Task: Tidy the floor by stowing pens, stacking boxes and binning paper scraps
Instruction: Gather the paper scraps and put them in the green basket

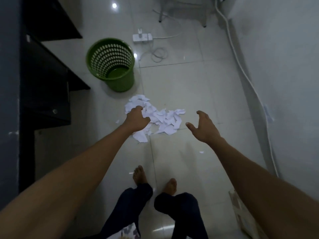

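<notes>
In the head view, a heap of torn white paper scraps [155,118] is seen on the pale tiled floor [189,87] at the middle of the frame, with a few loose pieces strayed toward the lower left of the heap and one tiny bit lying apart lower down. The scraps are judged to be very light, thin and limp, easily crushed and easily scattered by a quick movement; they are best gathered by scooping from the outer edges inward and pressing the heap together, since single pieces lying flat on the glossy tile would be hard to pinch up. A green bin [111,66] with a perforated wall stands upright just above and to the left of the heap, near it but not touching, and its bottom looks bare. The left hand [137,119] is laid on the left part of the heap, its fingers curled down into the paper; whether anything has actually been grasped cannot be told, as the fingertips are hidden. The right hand [202,127] is held wide open, fingers spread and bent like a claw, just right of the heap's right end; nothing is held, and it appears to touch nothing. No pens can be made out anywhere in the frame.
</notes>
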Demonstrator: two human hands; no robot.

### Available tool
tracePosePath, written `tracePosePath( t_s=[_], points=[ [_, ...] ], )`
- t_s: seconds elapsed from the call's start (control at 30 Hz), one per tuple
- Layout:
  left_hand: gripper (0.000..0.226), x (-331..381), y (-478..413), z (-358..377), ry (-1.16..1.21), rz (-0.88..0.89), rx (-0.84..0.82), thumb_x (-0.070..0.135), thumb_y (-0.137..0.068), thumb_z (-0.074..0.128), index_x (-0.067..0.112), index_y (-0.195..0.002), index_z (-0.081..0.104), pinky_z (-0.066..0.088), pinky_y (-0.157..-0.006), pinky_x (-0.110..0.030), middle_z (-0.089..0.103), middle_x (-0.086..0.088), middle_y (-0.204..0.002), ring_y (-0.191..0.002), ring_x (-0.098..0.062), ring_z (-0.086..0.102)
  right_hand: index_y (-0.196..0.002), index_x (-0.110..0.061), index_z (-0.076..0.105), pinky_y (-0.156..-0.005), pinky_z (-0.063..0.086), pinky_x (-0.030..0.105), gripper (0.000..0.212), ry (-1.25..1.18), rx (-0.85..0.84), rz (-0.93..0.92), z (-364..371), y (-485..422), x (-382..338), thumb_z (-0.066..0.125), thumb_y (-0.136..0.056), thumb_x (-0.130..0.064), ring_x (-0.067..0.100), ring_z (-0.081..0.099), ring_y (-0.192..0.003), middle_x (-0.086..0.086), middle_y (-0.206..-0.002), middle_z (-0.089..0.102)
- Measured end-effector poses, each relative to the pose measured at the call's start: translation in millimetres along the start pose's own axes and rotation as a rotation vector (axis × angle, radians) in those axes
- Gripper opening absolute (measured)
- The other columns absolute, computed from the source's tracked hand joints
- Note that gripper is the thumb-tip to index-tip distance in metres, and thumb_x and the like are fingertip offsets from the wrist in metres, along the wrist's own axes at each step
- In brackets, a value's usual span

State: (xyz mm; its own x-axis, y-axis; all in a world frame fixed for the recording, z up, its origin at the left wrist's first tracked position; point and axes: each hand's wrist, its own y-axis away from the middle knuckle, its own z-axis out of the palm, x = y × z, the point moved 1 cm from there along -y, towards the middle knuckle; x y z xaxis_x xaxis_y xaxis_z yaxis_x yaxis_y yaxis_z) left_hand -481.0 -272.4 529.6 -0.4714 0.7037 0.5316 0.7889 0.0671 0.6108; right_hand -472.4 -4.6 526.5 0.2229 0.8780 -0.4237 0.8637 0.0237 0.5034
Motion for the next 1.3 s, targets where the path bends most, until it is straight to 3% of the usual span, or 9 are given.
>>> tracePosePath(
  t_s=[0.23,0.5,0.67,0.87,1.03,1.3],
  points=[
    [0.065,-68,-39,-10,0.094,-0.153,0.110,0.025,-0.086,0.063,0.005,-0.141,0.034,0.037,-0.107,-0.039,0.040,-0.019,-0.143,-0.128,-0.036,0.042,-0.146,-0.006,0.027,-0.105,0.034,0.039,0.075,0.052,-0.101,-0.147,48,-71,-32,0.059,-0.090,-0.043,0.029,0.037,-0.136,0.011,-0.152,0.032],
    [0.067,-128,-135,33,0.247,-0.259,0.240,0.024,-0.085,0.064,0.008,-0.143,0.032,0.039,-0.107,-0.042,0.036,-0.017,-0.146,-0.131,-0.035,0.041,-0.148,-0.007,0.023,-0.106,0.034,0.040,0.077,0.154,-0.199,-0.319,130,-186,-40,0.059,-0.090,-0.044,0.029,0.036,-0.137,0.011,-0.154,0.029],
    [0.069,-184,-200,84,0.270,-0.273,0.261,0.024,-0.083,0.067,0.007,-0.141,0.033,0.037,-0.105,-0.035,0.037,-0.018,-0.146,-0.131,-0.034,0.041,-0.150,-0.006,0.019,-0.111,0.031,0.041,0.083,0.182,-0.215,-0.375,200,-252,-27,0.059,-0.090,-0.046,0.029,0.029,-0.141,0.011,-0.157,0.024],
    [0.078,-254,-270,151,0.241,-0.287,0.241,0.024,-0.076,0.072,0.006,-0.142,0.033,0.038,-0.106,-0.041,0.038,-0.018,-0.144,-0.130,-0.036,0.041,-0.152,-0.008,0.013,-0.114,0.027,0.043,0.092,0.230,-0.224,-0.378,283,-321,9,0.060,-0.087,-0.052,0.029,0.020,-0.146,0.009,-0.160,0.015],
    [0.068,-288,-327,184,0.224,-0.274,0.244,0.027,-0.072,0.075,-0.003,-0.126,0.047,0.045,-0.098,-0.044,0.051,-0.023,-0.131,-0.117,-0.039,0.052,-0.153,-0.009,0.010,-0.116,0.023,0.044,0.100,0.248,-0.220,-0.376,338,-370,34,0.064,-0.083,-0.056,0.030,0.015,-0.147,0.011,-0.161,0.009],
    [0.086,-308,-360,207,0.220,-0.225,0.299,0.024,-0.073,0.075,0.008,-0.144,0.029,0.034,-0.108,-0.040,0.033,-0.019,-0.147,-0.133,-0.038,0.036,-0.153,-0.008,0.009,-0.118,0.021,0.043,0.101,0.270,-0.199,-0.443,381,-401,45,0.063,-0.083,-0.057,0.030,0.013,-0.147,0.012,-0.161,0.009]
  ],
)
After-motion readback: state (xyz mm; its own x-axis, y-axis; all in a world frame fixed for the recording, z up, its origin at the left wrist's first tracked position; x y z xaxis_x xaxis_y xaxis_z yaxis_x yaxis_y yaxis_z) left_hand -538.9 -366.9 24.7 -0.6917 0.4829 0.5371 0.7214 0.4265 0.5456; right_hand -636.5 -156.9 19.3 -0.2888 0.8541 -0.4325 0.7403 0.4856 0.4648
